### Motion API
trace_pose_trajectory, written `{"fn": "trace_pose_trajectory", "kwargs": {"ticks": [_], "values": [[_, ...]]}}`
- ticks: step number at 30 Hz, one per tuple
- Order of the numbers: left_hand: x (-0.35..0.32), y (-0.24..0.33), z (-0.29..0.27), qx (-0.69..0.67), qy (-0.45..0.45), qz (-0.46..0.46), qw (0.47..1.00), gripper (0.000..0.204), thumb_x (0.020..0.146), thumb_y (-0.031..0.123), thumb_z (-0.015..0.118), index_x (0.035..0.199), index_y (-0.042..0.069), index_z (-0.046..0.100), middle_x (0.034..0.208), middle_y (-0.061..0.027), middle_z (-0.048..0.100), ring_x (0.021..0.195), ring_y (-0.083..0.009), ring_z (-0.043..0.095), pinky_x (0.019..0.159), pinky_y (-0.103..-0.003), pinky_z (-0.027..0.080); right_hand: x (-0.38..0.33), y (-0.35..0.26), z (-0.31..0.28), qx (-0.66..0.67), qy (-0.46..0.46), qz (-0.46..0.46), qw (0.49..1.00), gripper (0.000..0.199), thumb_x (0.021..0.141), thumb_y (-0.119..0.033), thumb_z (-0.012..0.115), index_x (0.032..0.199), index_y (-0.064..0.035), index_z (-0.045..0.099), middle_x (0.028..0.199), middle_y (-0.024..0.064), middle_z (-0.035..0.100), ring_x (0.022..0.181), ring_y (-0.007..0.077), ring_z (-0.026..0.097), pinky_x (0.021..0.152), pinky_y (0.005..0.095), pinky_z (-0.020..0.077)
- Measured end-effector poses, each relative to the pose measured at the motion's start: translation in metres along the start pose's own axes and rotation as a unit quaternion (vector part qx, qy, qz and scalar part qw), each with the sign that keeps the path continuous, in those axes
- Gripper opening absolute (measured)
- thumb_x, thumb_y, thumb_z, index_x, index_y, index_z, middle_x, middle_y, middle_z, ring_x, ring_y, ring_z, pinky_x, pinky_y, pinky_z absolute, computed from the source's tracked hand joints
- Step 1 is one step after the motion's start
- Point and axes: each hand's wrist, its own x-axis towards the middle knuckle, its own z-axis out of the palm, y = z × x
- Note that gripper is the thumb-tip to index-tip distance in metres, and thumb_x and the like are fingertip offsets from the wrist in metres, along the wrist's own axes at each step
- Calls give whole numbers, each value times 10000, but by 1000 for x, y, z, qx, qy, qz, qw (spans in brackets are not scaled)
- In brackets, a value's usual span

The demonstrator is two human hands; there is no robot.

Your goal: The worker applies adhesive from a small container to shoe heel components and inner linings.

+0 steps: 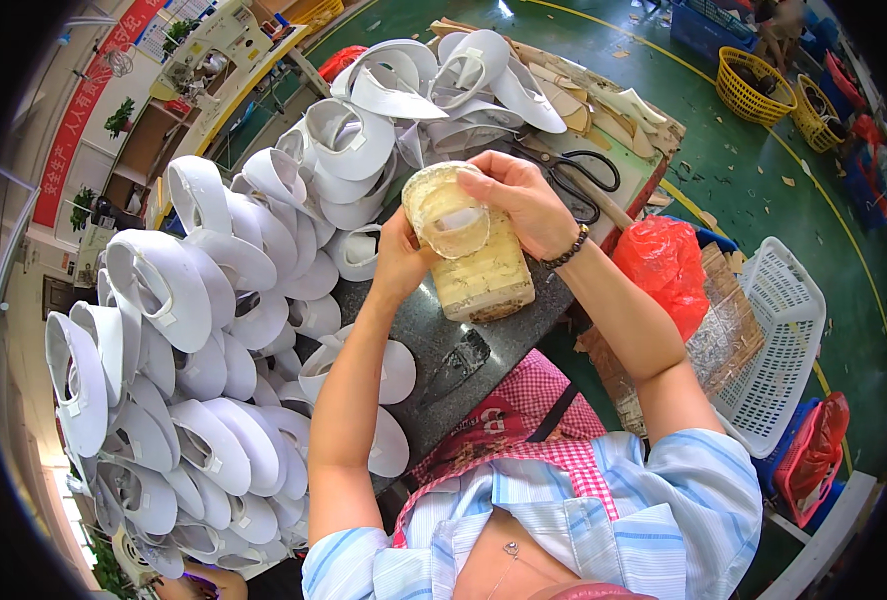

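Note:
Both my hands are at a yellowed, stained plastic jar [483,278] above the dark stone worktop [418,385]. My left hand [403,257] is closed on the jar's left side near its top. My right hand [525,205] grips the top right edge, its thumb pressed on the whitish, crusted top. A rounded, translucent rim shows on the jar between my hands; I cannot tell whether it is a lid or the mouth. Piles of white shoe uppers [158,285] stand to the left and beyond. Black-handled scissors [588,180] lie just past my right hand.
Cut scraps [563,95] cover the table's far right end. To my right are a red plastic bag [663,275], cardboard [728,310] and a white slotted basket [778,345]. Yellow baskets [753,88] stand on the green floor. A sewing machine [218,45] is at the far left.

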Motion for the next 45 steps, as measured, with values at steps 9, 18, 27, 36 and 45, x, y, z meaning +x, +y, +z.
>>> {"fn": "trace_pose_trajectory", "kwargs": {"ticks": [9,18,27,36,45], "values": [[-1,2,1,14,-12,9,1000,476,741,-9,707,1182,7,528,1093,-47,626,977,-113,595,856,-264,481,-22,-9,-3,94,-56,-29,994,457,911,-169,608,1287,35,447,1048,66,605,897,85,597,817,244,508],[0,3,0,-9,-14,12,1000,488,733,-22,704,1187,13,527,1109,-53,619,991,-126,595,863,-276,481,-16,0,-1,-20,-15,-39,999,475,868,-162,672,1251,51,490,1165,94,590,1021,118,570,907,261,460],[-4,1,-1,6,-13,-2,1000,493,736,13,720,1188,11,524,1108,-52,619,991,-126,595,863,-277,482,-25,7,-11,37,-114,-92,989,547,897,-102,605,1371,43,372,1314,121,503,1150,144,520,961,283,436],[-6,4,2,27,-8,10,1000,498,744,-5,710,1201,2,515,1118,-63,621,1001,-134,598,877,-286,481,-23,7,-1,-23,-28,-71,997,514,894,-148,625,1342,21,436,1232,72,559,1093,101,522,961,251,415],[-5,-3,8,-13,-7,22,1000,505,742,-22,705,1206,2,506,1137,-63,613,1017,-129,592,887,-283,478,-51,-4,-13,-278,68,-261,922,401,852,-39,615,1246,-15,544,1145,97,601,1054,175,590,861,282,507]]}}
